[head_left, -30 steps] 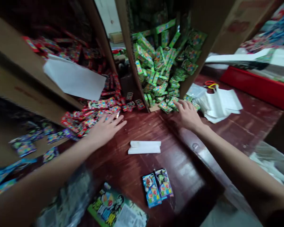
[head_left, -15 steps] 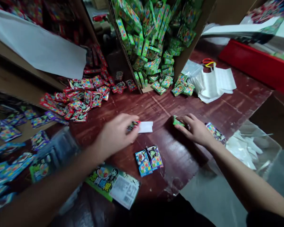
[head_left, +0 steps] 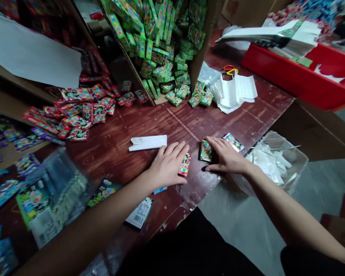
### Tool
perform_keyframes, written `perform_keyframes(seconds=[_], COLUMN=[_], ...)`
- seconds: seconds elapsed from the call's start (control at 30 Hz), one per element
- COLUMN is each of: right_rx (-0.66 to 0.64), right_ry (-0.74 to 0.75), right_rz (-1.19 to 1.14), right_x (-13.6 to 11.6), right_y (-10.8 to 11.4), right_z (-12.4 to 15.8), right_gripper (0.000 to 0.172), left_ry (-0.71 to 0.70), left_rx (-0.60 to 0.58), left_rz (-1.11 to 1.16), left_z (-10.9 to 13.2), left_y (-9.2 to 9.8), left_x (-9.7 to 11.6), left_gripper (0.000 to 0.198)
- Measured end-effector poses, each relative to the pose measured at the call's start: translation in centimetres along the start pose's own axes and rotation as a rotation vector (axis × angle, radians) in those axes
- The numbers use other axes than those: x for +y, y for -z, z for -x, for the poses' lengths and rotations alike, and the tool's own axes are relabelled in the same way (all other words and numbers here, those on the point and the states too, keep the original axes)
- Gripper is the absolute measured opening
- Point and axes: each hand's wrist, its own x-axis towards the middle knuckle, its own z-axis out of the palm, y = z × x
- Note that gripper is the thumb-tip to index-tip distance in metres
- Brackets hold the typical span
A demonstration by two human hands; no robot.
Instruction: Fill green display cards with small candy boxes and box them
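Perhaps we knock the green rectangular carton (head_left: pixel 206 151) askew:
our loosely spread right hand (head_left: pixel 229 156) crowds it; left hand's (head_left: pixel 166 163) grip unclear.

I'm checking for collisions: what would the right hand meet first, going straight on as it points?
Probably the green packet just ahead of the right hand; whether they touch is unclear.

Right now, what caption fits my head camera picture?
Left hand at a red packet, right hand at a green packet.
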Motion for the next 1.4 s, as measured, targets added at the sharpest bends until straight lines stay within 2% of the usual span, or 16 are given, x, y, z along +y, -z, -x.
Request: perform_keyframes(seconds=[0.07, 0.17, 0.27, 0.33, 0.4, 0.43, 0.53, 0.6, 0.67, 0.8, 0.87, 0.93, 1.03, 1.17, 1.23, 1.4], right_rx=[-0.033, 0.000, 0.083, 0.116, 0.070, 0.020, -0.122, -0.130, -0.105, -0.158, -0.214, -0.231, -0.178, -0.063, -0.048, -0.138], right_ry=[0.048, 0.003, -0.247, -0.478, -0.619, -0.626, -0.483, -0.363, -0.202, 0.294, 0.464, 0.543, 0.521, 0.499, 0.548, 0.665], right_rz=[0.010, 0.048, 0.166, 0.240, 0.250, 0.220, 0.063, -0.005, 0.001, 0.120, 0.131, 0.106, 0.119, 0.180, 0.182, 0.134], right_x=[-0.5, -1.5, -3.1, -4.5, -6.0, -6.8, -8.1, -7.6, -6.1, -2.1, -0.9, -0.6, -1.7, -4.7, -6.7, -11.4], right_y=[-0.6, -1.4, -1.9, -2.1, -2.1, -2.0, -1.3, -0.4, 0.5, 1.0, 0.2, -1.0, -2.3, -3.2, -3.8, -6.4], right_z=[0.1, -0.2, -0.4, -0.5, -0.5, -0.4, 0.2, 0.8, 1.3, 0.7, -0.6, -2.2, -4.3, -5.5, -5.7, -6.3], right_gripper=[0.102, 0.089, 0.074, 0.076, 0.079, 0.078, 0.071, 0.072, 0.082, 0.112, 0.115, 0.112, 0.111, 0.120, 0.116, 0.100], left_ry=[0.017, 0.138, 0.260, 0.314, 0.350, 0.359, 0.370, 0.342, 0.266, 0.120, 0.095, 0.051, -0.004, 0.044, 0.089, 0.200], left_rx=[-0.033, 0.019, 0.078, 0.086, 0.082, 0.077, 0.049, 0.017, -0.035, -0.191, -0.294, -0.382, -0.386, -0.334, -0.335, -0.296], left_rz=[0.031, 0.026, -0.006, -0.027, -0.044, -0.046, -0.033, -0.017, -0.004, -0.049, -0.069, -0.056, -0.038, -0.042, -0.031, 0.002], left_z=[-0.1, -0.2, 0.0, 0.1, 0.1, 0.1, 0.8, 2.5, 5.8, 14.7, 18.3, 20.2, 20.7, 20.3, 20.2, 19.7], left_y=[-0.5, -1.2, -1.8, -2.4, -2.9, -3.1, -2.6, -1.1, 1.2, 5.0, 5.6, 5.4, 4.3, 3.3, 3.0, 2.3], left_x=[-0.3, 0.2, 1.3, 2.1, 2.8, 3.0, 3.0, 1.9, -0.1, -4.5, -5.6, -5.6, -4.5, -2.9, -2.1, 0.0], left_gripper=[0.093, 0.073, 0.071, 0.081, 0.093, 0.100, 0.118, 0.124, 0.128, 0.131, 0.130, 0.123, 0.101, 0.085, 0.083, 0.090])
